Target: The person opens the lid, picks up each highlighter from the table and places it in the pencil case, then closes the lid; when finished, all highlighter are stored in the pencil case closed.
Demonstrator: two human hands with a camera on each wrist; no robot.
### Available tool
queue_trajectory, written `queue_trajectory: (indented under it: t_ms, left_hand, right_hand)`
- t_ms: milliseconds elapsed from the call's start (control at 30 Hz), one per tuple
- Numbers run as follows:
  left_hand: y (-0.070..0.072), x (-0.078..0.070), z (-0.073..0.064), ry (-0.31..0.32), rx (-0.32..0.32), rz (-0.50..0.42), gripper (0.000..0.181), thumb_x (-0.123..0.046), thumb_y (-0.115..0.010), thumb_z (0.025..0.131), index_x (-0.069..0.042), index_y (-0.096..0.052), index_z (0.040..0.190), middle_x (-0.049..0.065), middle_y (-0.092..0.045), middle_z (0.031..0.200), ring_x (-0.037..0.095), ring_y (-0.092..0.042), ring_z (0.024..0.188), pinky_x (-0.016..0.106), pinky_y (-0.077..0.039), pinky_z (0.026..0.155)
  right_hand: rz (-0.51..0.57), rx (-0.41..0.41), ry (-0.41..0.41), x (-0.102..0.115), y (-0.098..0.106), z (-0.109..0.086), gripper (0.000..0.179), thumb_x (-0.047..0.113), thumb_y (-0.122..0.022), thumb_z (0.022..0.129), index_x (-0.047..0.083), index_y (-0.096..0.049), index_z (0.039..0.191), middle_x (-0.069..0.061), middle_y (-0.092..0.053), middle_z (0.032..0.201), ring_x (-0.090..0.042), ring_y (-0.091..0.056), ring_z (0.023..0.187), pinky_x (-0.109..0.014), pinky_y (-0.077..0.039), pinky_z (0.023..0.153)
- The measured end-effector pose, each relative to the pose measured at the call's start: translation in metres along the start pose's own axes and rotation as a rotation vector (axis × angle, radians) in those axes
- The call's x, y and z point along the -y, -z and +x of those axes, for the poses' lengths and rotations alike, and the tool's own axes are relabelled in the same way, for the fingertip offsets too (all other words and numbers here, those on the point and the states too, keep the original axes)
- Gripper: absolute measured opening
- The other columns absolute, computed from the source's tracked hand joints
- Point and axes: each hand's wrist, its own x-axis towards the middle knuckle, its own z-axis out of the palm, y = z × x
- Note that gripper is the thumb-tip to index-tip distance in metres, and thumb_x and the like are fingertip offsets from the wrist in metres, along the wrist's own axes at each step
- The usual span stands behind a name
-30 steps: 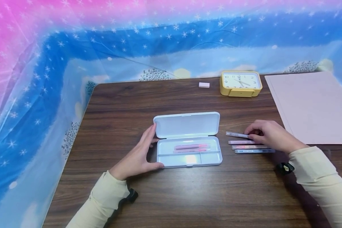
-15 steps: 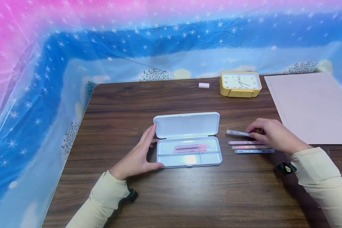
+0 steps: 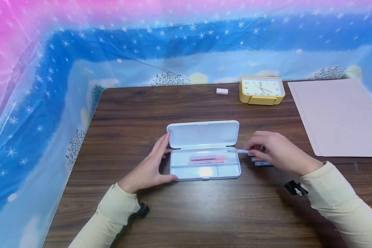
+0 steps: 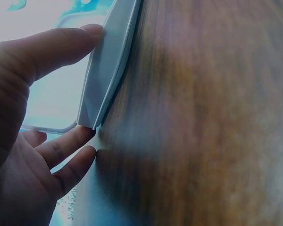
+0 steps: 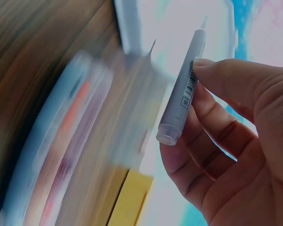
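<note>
A white pencil case [image 3: 189, 171] lies with its lid raised and several compartments inside. Two pink pens [image 3: 206, 158] rest in its long back compartment. My left hand [image 3: 147, 172] holds the case's left end, the thumb at the front wall and the fingers by the end and lid; the left wrist view shows the thumb on that wall. My right hand [image 3: 279, 151] pinches a pale grey pen [image 5: 185, 89] with a barcode between thumb and fingers. The pen's far end overlaps the case's right rim in the head view.
Several other pens [image 3: 262, 163] lie side by side, partly hidden under my right hand. A yellow clock [image 3: 262, 91] and a small pale pink eraser-like block [image 3: 222, 91] are at the back. A pale pink sheet or folder [image 3: 341, 117] lies at the right.
My right hand has moved left from the row of pens, carrying the grey pen to the case's right edge. My left hand stays at the case.
</note>
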Motion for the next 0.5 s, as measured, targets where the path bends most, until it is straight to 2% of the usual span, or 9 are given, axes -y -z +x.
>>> queue_trajectory:
  t_ms: [200,333,500]
  left_hand:
    - [0.001,-0.002,0.0,0.016,0.005,0.002,0.129,-0.031,-0.087,0.074,-0.026,0.01,0.158,0.005,-0.001,0.166,0.021,-0.047,0.137,0.046,-0.033,0.116]
    - [0.001,-0.002,-0.001,0.024,0.005,-0.001,0.129,-0.031,-0.088,0.074,-0.027,0.01,0.158,0.005,-0.001,0.166,0.021,-0.047,0.137,0.046,-0.033,0.116]
    - [0.001,-0.002,0.0,0.029,0.005,-0.005,0.129,-0.03,-0.088,0.074,-0.027,0.01,0.158,0.006,-0.001,0.166,0.022,-0.047,0.137,0.046,-0.034,0.115]
  right_hand:
    - [0.045,0.048,0.041,0.019,-0.018,0.024,0.014,0.01,-0.072,0.089,0.02,-0.073,0.099,0.008,-0.066,0.096,-0.004,-0.06,0.084,-0.03,-0.054,0.074]
    - [0.071,0.09,0.031,0.029,-0.03,0.035,0.014,0.012,-0.072,0.089,0.02,-0.074,0.101,0.008,-0.065,0.097,-0.005,-0.061,0.086,-0.03,-0.054,0.078]
    - [0.083,0.115,0.01,0.038,-0.041,0.043,0.013,0.014,-0.071,0.09,0.019,-0.074,0.101,0.008,-0.065,0.097,-0.006,-0.059,0.085,-0.03,-0.053,0.075]
